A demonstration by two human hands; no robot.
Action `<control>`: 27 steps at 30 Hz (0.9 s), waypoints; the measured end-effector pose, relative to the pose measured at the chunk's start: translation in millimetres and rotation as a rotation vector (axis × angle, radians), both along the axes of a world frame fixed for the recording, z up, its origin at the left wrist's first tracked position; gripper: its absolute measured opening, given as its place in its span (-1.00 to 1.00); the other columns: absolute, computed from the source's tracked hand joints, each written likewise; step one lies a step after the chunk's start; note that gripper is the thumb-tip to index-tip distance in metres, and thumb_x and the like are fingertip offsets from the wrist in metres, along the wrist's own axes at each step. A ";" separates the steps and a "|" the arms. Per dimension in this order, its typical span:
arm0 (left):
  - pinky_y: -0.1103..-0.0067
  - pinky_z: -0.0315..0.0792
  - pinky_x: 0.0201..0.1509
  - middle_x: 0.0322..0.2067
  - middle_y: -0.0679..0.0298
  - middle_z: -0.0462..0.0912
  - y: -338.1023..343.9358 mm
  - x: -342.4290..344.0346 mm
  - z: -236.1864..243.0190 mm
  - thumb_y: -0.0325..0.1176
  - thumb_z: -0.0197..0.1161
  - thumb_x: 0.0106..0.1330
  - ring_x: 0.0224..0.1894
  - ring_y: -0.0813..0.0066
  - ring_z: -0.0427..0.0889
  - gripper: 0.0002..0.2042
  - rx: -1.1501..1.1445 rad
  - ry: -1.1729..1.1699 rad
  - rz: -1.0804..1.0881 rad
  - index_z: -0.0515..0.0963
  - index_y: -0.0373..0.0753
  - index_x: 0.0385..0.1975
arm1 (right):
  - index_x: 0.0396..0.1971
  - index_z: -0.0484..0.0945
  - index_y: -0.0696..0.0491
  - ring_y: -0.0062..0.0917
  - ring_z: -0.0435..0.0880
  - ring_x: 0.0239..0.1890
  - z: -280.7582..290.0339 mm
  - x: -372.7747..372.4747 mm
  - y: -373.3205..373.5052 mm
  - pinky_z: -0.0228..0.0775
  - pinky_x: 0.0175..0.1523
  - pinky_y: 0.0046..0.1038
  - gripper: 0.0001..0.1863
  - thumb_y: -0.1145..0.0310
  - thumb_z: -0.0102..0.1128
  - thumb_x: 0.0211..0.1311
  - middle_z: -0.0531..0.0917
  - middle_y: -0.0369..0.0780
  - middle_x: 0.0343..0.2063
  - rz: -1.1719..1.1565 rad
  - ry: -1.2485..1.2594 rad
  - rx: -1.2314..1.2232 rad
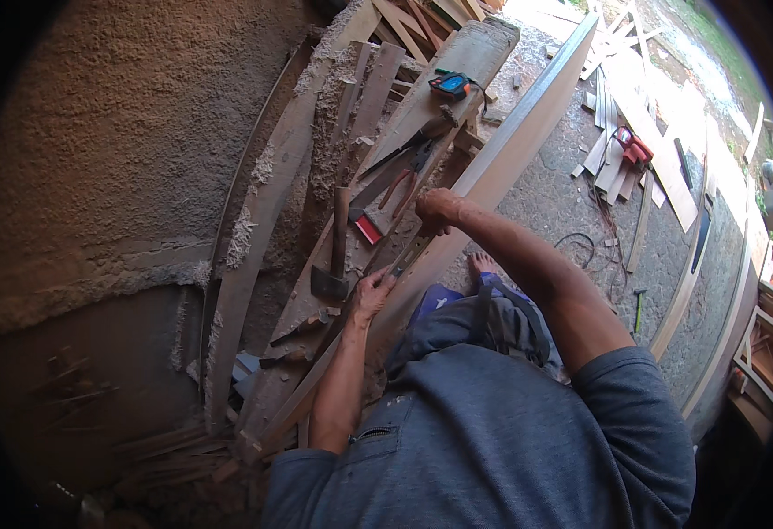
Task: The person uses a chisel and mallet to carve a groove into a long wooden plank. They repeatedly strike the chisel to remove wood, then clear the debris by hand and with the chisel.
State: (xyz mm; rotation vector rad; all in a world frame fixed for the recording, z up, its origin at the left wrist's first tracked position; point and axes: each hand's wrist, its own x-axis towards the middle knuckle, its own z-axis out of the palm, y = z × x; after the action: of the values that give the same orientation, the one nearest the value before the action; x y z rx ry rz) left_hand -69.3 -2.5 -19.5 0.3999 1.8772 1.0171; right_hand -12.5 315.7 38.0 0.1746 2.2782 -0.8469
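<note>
A long pale wooden plank [514, 145] stands on edge, running diagonally in front of me. Against its near part my right hand [439, 210] is closed round the upper end of a narrow, chisel-like tool [408, 257] with a metal blade. Lower down, my left hand [371, 295] has its fingers closed at the blade's other end, by the plank's edge. The tip is hidden. On the bench beside my hands lie a hatchet-like tool [339, 234] with a wooden handle, a small red object [368, 227] with a pale edge, and pliers [399, 189] with orange-red handles.
A blue-black tape measure [452, 85] sits on the far bench [483, 44]. Shavings cover boards beside the rough wall [140, 150]. On the right floor are a red power tool [634, 146] with a cord, loose planks [614, 110] and a green-handled tool [639, 311].
</note>
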 end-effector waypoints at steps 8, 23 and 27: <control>0.59 0.51 0.08 0.01 0.23 0.69 16.0 5.2 25.1 -0.24 0.25 0.51 -0.01 0.55 0.61 -0.54 0.042 -0.114 -0.031 0.49 -0.30 0.32 | -0.49 0.79 0.02 -0.46 0.84 -0.29 -3.7 3.8 -8.9 0.69 -0.13 -0.33 -0.88 0.29 0.41 0.07 0.82 -0.28 -0.44 -0.045 0.084 0.150; 0.63 0.51 -0.04 -0.07 0.31 0.70 10.3 -1.8 19.0 -0.22 0.29 0.49 -0.12 0.62 0.59 -0.57 0.057 -0.079 -0.077 0.54 -0.28 0.28 | -0.32 0.81 -0.01 -0.24 0.80 -0.13 -12.1 17.2 -27.9 0.67 -0.06 -0.22 -0.74 0.20 0.47 -0.02 0.81 -0.14 -0.28 -0.228 0.300 0.307; 0.62 0.51 -0.06 -0.10 0.33 0.71 18.9 7.7 33.2 -0.23 0.28 0.50 -0.14 0.64 0.58 -0.59 0.051 -0.067 -0.034 0.56 -0.26 0.27 | -0.30 0.80 -0.01 -0.23 0.79 -0.11 -7.1 20.9 -24.5 0.66 -0.05 -0.20 -0.73 0.21 0.45 -0.01 0.81 -0.14 -0.26 -0.227 0.277 0.278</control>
State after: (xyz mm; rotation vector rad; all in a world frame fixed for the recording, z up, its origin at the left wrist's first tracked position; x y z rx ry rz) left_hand -61.6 16.5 13.7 0.4213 1.7818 1.0451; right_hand 8.4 291.2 30.9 0.4746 2.6706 -0.6958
